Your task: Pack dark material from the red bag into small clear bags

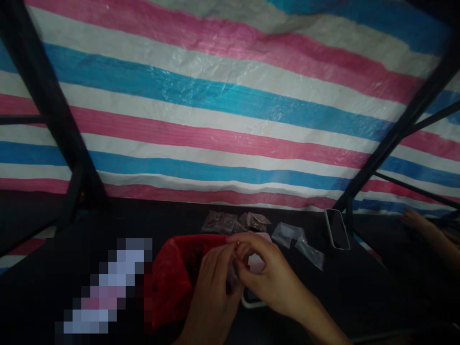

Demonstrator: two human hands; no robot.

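My left hand and my right hand meet low in the middle of the head view, over a dark table. Both pinch a small clear plastic pouch between their fingertips; its contents are too dim to make out. Just left of the hands lies a red plastic bag, open and crumpled. Under my right hand a white-rimmed object peeks out.
Several small clear pouches, some filled with dark bits, lie behind the hands; empty ones lie to the right. A phone rests at the right. Another person's hand shows at far right. A striped tarp and black poles stand behind.
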